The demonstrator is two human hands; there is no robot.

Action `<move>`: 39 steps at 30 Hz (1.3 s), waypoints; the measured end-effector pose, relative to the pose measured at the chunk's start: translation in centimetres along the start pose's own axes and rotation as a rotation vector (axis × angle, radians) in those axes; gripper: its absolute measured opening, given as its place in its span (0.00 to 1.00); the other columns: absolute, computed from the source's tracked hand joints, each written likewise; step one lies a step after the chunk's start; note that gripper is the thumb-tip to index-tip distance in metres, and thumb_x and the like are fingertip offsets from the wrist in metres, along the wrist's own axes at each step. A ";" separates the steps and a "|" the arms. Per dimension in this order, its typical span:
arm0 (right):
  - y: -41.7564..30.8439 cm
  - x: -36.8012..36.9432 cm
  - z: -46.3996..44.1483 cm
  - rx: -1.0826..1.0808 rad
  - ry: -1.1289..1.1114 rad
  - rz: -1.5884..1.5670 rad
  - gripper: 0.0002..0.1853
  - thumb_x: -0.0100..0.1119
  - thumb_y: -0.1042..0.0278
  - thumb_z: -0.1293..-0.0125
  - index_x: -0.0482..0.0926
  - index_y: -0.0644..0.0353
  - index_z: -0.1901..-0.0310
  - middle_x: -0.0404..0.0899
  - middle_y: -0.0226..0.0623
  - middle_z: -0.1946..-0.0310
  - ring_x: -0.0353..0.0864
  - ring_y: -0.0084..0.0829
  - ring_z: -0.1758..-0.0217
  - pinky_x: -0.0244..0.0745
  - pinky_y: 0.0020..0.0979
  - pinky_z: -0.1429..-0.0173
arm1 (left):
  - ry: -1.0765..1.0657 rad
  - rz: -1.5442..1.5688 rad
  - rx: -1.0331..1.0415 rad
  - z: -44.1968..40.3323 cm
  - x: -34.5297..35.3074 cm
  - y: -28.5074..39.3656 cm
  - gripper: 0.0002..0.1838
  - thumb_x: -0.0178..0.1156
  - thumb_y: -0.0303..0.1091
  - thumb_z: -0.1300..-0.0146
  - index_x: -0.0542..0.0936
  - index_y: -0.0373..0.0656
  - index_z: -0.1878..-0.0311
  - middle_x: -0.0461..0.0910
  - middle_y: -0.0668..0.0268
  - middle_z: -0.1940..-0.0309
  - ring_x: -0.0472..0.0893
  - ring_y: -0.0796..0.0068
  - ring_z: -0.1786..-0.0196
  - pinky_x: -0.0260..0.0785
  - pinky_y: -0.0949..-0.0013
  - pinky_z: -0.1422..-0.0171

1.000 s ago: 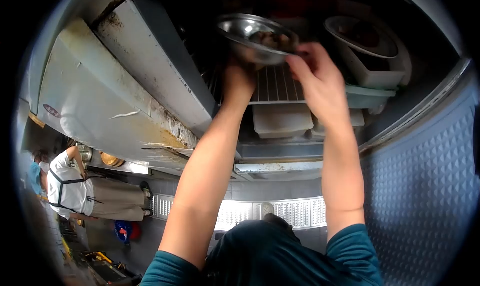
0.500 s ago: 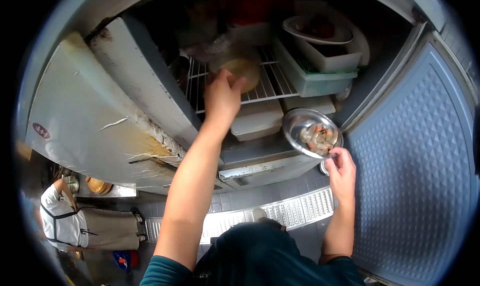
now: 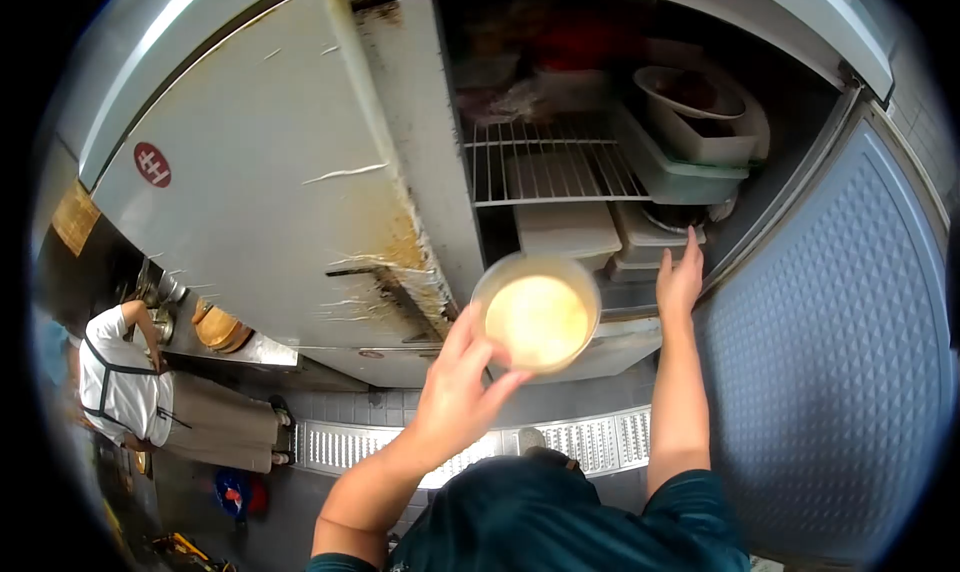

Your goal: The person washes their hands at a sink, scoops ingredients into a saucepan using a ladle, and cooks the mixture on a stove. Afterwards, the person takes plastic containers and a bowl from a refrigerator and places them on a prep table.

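My left hand (image 3: pixel 455 387) grips a round, clear-sided tub (image 3: pixel 591 297) with pale yellow contents (image 3: pixel 540 320), held in front of the fridge opening. Its thumb and fingers are on the left and lower edge of the tub. On the lower level, my right hand (image 3: pixel 680 287) reaches in with fingers and thumb apart. Its fingertips are at the edge of a metal bowl (image 3: pixel 668 224) that rests on a white lidded box (image 3: pixel 640 240), under the wire shelf. Most of the bowl is in shadow, and its contents are hidden.
The wire shelf (image 3: pixel 545 184) carries a pale green bin (image 3: pixel 690 184) with a plate (image 3: pixel 690 94) above it. A second white lidded box (image 3: pixel 565 230) sits below. The blue fridge door (image 3: pixel 820 352) stands open at right. At far left, a person (image 3: pixel 130 372) stands by a counter.
My left hand has drawn the tub off the wire shelf and out toward me. My right hand has moved the metal bowl into the fridge's lower level. The view has shifted left.
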State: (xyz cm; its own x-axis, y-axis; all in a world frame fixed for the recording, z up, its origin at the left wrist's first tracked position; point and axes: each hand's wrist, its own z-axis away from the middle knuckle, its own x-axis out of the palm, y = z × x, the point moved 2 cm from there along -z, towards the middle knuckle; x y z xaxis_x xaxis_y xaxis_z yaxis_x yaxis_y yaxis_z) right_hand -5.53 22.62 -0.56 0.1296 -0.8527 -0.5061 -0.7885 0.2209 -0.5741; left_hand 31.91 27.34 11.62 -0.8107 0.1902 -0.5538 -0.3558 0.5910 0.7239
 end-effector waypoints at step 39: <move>0.8 2.9 52.7 0.279 -1.803 -0.049 0.21 0.61 0.51 0.31 0.84 0.62 0.49 0.86 0.39 0.56 0.83 0.30 0.54 0.74 0.32 0.47 | 0.579 -0.232 -0.666 41.5 -14.8 -12.5 0.12 0.73 0.24 0.46 0.77 0.36 0.66 0.60 0.39 0.28 0.67 0.40 0.28 0.65 0.54 0.29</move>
State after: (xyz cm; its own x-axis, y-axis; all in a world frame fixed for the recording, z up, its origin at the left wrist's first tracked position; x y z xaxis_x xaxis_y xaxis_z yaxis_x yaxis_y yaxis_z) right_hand 25.90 45.30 -36.43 0.7123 0.5926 -0.3761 -0.6770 0.4389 -0.5908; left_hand 67.62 49.73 -6.33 -0.7278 -0.4063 -0.5525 -0.5884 -0.0439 0.8074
